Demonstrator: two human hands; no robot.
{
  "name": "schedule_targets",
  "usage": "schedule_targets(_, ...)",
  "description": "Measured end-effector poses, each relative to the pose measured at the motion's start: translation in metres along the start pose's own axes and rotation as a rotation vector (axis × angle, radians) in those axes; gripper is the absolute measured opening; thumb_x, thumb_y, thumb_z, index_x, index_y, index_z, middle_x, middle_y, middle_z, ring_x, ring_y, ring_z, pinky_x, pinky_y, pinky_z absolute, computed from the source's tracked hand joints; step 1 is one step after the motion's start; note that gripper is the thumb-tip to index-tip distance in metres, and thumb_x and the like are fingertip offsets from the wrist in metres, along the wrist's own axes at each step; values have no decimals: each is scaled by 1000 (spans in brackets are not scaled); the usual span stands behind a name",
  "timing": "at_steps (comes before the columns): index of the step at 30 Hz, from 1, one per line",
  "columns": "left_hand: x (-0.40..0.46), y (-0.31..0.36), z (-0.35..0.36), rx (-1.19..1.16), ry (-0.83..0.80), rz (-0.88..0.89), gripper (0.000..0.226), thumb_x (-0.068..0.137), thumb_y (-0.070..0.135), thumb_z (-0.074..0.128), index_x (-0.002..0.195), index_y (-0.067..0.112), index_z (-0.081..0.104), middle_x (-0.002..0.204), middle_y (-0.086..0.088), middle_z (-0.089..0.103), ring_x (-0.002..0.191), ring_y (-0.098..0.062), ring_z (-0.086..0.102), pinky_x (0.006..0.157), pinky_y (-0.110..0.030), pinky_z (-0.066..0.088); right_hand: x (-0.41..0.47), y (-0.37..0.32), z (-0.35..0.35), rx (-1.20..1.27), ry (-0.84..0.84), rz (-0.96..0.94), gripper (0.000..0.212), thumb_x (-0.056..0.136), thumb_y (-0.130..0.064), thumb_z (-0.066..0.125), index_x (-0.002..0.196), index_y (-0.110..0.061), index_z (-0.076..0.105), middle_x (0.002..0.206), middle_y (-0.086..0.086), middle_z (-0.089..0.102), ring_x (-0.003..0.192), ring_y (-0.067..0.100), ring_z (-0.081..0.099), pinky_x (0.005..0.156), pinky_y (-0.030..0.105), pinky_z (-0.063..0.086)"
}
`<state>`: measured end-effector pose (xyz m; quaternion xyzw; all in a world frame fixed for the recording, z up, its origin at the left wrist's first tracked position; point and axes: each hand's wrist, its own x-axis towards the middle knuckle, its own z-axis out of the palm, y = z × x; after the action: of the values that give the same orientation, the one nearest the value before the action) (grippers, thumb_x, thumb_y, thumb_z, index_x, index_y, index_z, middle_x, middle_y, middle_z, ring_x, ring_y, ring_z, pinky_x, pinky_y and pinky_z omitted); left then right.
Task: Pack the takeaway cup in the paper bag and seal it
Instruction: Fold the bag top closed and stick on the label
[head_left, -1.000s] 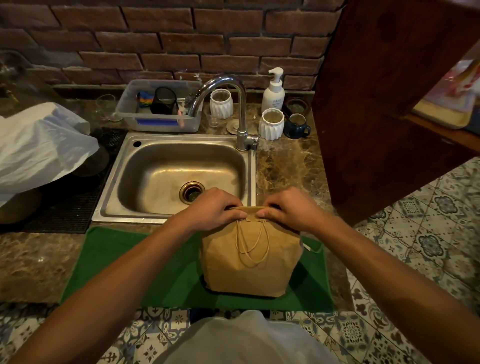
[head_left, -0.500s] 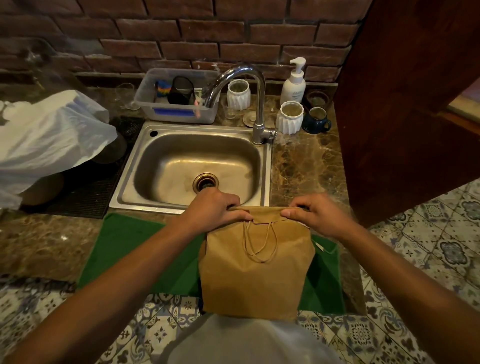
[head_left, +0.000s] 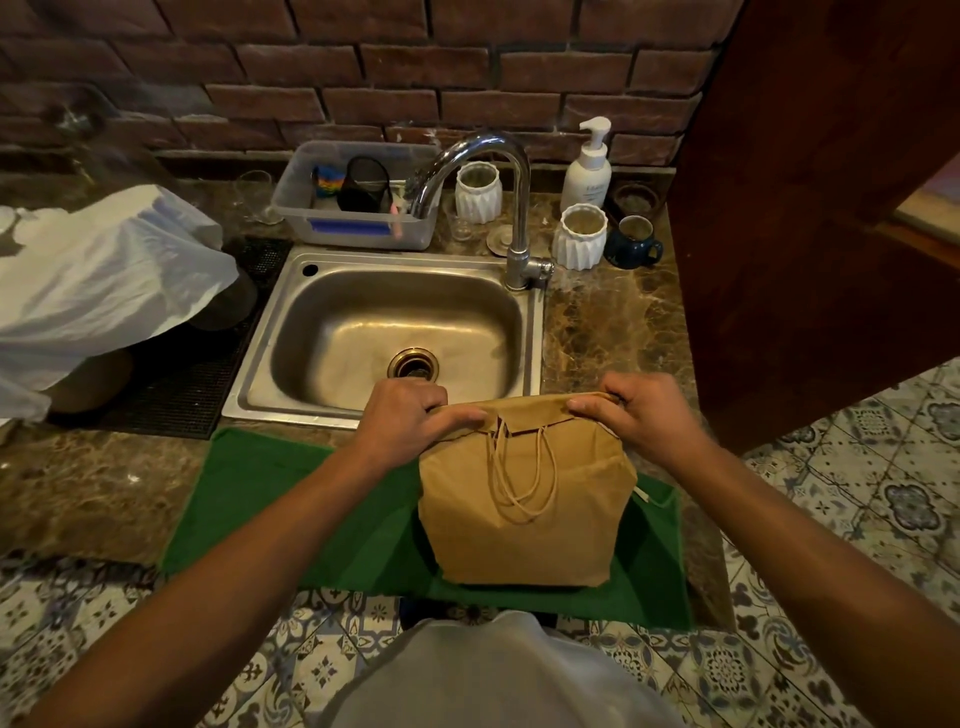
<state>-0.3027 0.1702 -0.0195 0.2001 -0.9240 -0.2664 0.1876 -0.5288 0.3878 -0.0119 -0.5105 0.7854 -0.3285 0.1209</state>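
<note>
Both hands, left (head_left: 410, 421) and right (head_left: 641, 415), have slid apart to the paper bag's (head_left: 524, 499) corners, pinching its folded top; the sealing fold looks nearly finished.

We see a brown paper bag (head_left: 524, 499) standing upright on a green mat (head_left: 291, 499) at the counter's near edge, its top folded over toward us and its twine handles (head_left: 522, 470) hanging down the front. Our left hand (head_left: 408, 421) pinches the fold's left end; our right hand (head_left: 636, 413) pinches its right end. Behind sits a steel sink (head_left: 363, 332) with a tap (head_left: 511, 208). A white plastic bag (head_left: 98, 280) lies at left.
</note>
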Motion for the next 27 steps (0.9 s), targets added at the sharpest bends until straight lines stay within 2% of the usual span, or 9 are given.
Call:
schedule_targets(5, -1, 1, 5, -29, 13, 2, 70, 79, 79, 54, 48, 17, 52, 47, 20, 32, 44, 5, 29, 52, -13, 25, -6, 3, 0, 126, 21, 36, 33, 82, -56, 71, 61, -41, 50, 51, -14, 49, 52, 2, 53, 48, 19, 31)
schedule_targets(10, 1, 1, 4, -110, -25, -14, 69, 78, 76, 57, 57, 12, 66, 50, 14, 51, 46, -3, 45, 53, -9, 33, -7, 2, -3, 234, -3, 64, 25, 82, -50, 73, 66, -32, 66, 62, -18, 62, 57, 3, 54, 50, 20, 36)
schedule_targets(13, 1, 3, 6, -87, -21, 1, 66, 82, 73, 57, 57, 13, 65, 49, 13, 49, 45, -5, 44, 52, -9, 33, -5, 0, -7, 265, -19, 62, 29, 81, -52, 72, 80, -24, 79, 69, -22, 70, 66, 2, 65, 58, 21, 48)
schedule_targets(15, 1, 1, 6, -45, -52, 10, 67, 84, 76, 52, 61, 15, 68, 52, 15, 52, 49, -3, 47, 56, -10, 33, -6, -1, -8, 283, -51, 71, 33, 82, -50, 72, 92, -21, 83, 82, -15, 77, 77, 4, 72, 68, 28, 57)
schedule_targets(18, 5, 6, 1, -25, -195, 84, 54, 90, 69, 52, 92, 23, 80, 83, 11, 73, 74, -4, 59, 69, -20, 43, -8, -4, -9, 283, -75, 62, 30, 84, -47, 73, 95, -21, 84, 84, -11, 79, 80, 6, 74, 70, 31, 59)
schedule_targets(20, 16, 15, 0, -46, -320, 121, 41, 94, 59, 56, 107, 28, 79, 100, 11, 77, 86, -5, 64, 76, -25, 49, -8, -7, -7, 282, -80, 55, 28, 85, -45, 73, 95, -21, 84, 84, -10, 79, 80, 6, 74, 71, 34, 59)
schedule_targets(22, 28, 24, 2, -39, -390, 116, 35, 94, 55, 59, 105, 28, 79, 95, 10, 78, 84, -6, 67, 76, -33, 54, -6, -9, -5, 277, -73, 52, 28, 85, -45, 74, 95, -20, 84, 85, -11, 79, 81, 5, 74, 72, 36, 60)
schedule_targets(24, 33, 26, 5, -15, -357, 117, 32, 93, 52, 62, 98, 25, 79, 83, 9, 76, 74, -5, 65, 67, -33, 52, -4, -7, -4, 252, -61, 59, 34, 85, -50, 72, 95, -21, 83, 85, -12, 78, 81, 5, 73, 73, 40, 60)
schedule_targets(27, 29, 25, 8, 21, -308, 184, 29, 95, 47, 63, 93, 23, 78, 74, 8, 73, 65, -6, 61, 59, -28, 44, 2, -6, -11, 38, -129, -30, 53, 91, -71, 51, 99, -27, 80, 89, -12, 75, 83, 8, 69, 73, 44, 57)
